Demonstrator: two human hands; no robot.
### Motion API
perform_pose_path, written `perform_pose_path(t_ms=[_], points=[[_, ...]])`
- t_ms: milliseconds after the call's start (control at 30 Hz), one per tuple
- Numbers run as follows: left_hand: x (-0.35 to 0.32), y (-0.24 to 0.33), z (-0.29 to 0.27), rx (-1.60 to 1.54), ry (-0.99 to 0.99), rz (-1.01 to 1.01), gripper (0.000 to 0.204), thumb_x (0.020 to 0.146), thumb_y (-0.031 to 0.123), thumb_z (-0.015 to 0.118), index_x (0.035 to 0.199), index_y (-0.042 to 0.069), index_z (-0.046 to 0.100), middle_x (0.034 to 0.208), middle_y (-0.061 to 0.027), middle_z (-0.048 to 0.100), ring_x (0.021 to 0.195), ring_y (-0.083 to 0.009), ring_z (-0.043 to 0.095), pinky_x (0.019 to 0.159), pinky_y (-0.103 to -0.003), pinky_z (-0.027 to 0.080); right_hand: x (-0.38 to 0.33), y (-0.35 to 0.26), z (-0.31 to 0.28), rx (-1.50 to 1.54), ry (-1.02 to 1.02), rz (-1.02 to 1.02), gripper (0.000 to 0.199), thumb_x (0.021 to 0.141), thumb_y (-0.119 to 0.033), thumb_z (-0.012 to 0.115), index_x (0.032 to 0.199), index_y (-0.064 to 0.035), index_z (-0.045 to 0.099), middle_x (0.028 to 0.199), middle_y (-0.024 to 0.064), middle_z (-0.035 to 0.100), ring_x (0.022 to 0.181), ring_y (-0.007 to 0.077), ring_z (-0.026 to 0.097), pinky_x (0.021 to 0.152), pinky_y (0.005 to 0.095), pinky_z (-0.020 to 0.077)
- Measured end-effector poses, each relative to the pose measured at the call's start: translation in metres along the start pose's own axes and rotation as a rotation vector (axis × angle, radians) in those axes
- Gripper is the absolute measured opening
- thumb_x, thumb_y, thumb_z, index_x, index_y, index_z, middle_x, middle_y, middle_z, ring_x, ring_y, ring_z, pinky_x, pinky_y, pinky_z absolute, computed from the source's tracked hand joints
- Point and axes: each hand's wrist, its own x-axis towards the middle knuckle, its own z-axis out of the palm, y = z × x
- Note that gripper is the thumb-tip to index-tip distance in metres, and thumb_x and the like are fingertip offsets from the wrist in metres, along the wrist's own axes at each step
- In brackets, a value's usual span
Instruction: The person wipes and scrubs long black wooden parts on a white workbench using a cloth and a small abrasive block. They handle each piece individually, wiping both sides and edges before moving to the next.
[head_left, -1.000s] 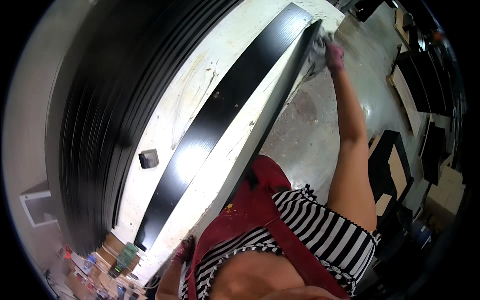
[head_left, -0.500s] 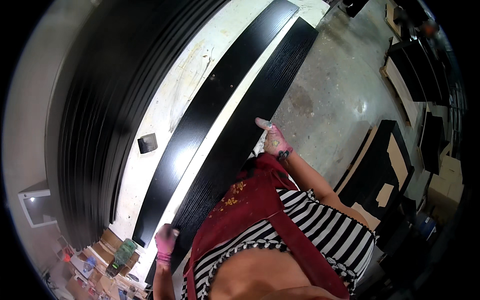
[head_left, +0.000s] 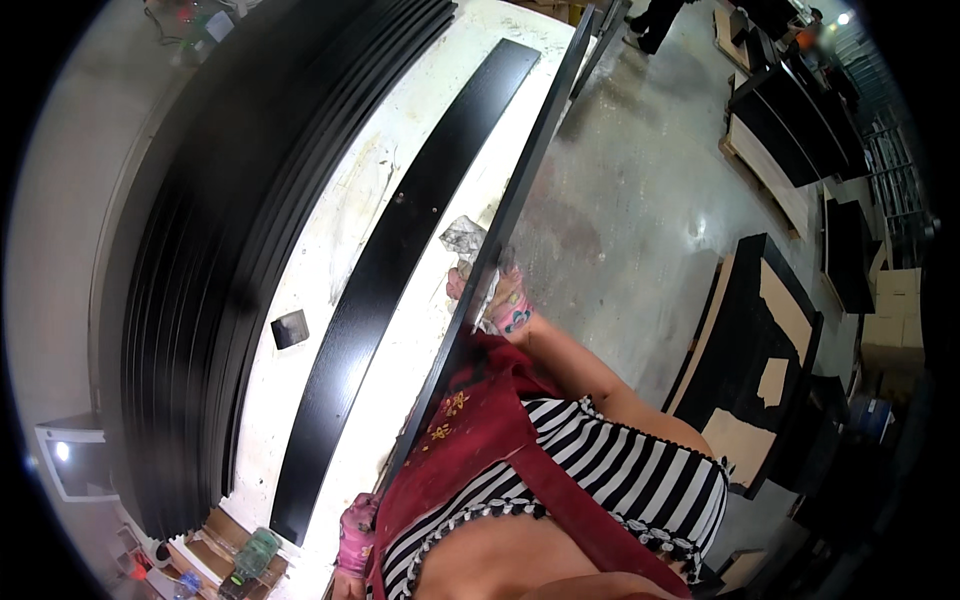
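Right hand (head_left: 512, 302) part-hidden by the edge-on board (head_left: 538, 148) it grips. Left hand (head_left: 355, 532), bodyward of that grip: finger hold unclear. 1 person (head_left: 656, 26) beyond grip, cut off by top edge.

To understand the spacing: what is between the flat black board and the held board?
In the head view: what looks like crumpled grey cloth, fingers of the right hand, and white tabletop.

A: What finish shows on the flat-lying long black board (head_left: 385, 270)?
B: Glossy, finely wood-grained, above a scuffed, smeared white tabletop (head_left: 280, 400).
A: And the edge-on black board (head_left: 528, 165)?
B: Its narrow edge looks smooth, matt. The crumpled grey sheet (head_left: 463, 237) is cloth or plastic, unclear which.
A: The dark-red apron (head_left: 490, 410)?
B: Smooth cloth.
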Motion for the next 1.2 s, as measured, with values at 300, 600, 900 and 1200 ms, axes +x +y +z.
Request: perform_pose_path(t_ms=[300,600,900,1200], points=[[-0.009,0.006,-0.006,0.044,0.043,0.057,0.022,0.068,0.009,0.068,0.09,0.008,0.067,0.097,-0.007,0.067,0.08,-0.0211,0.064,0.064,-0.03,0.051,0.007,0.019,0.018,-0.2,-0.164,-0.168,0.043,0.071,-0.056,0.067,0.087,-0.0159,0.063,0.069,-0.0003,0.053,0.077,0.02,0.044,0.069,0.0323,0.033],[-0.004,0.062,-0.002,0.194,0.109,0.146,0.015,0.066,-0.004,0.066,0.078,0.004,0.066,0.08,-0.0088,0.062,0.075,-0.0217,0.063,0.065,-0.029,0.05,0.014,0.01,-0.001,-0.03,-0.192,-0.051,0.056,0.08,-0.058,0.06,0.105,-0.0083,0.06,0.097,0.0074,0.062,0.095,0.0306,0.059,0.088,0.0466,0.0482],[-0.005,0.075,-0.012,0.182,0.078,0.207,0.015,0.068,-0.009,0.069,0.076,-0.002,0.058,0.086,-0.01,0.06,0.074,-0.0206,0.059,0.065,-0.028,0.047,0.021,-0.004,-0.028,-0.016,-0.381,0.063,0.066,0.085,-0.06,0.044,0.125,-0.0076,0.05,0.126,0.0233,0.055,0.115,0.0375,0.052,0.102,0.0523,0.0375],[0.001,0.107,-0.017,0.023,0.053,-0.158,0.027,0.071,-0.013,0.063,0.097,-0.005,0.062,0.088,-0.005,0.06,0.073,-0.0105,0.053,0.066,-0.022,0.042,0.048,-0.014,-0.005,-0.088,-0.592,0.12,0.062,0.09,-0.056,0.036,0.106,0.0027,0.051,0.108,0.0231,0.054,0.099,0.0349,0.05,0.093,0.0482,0.0393]])
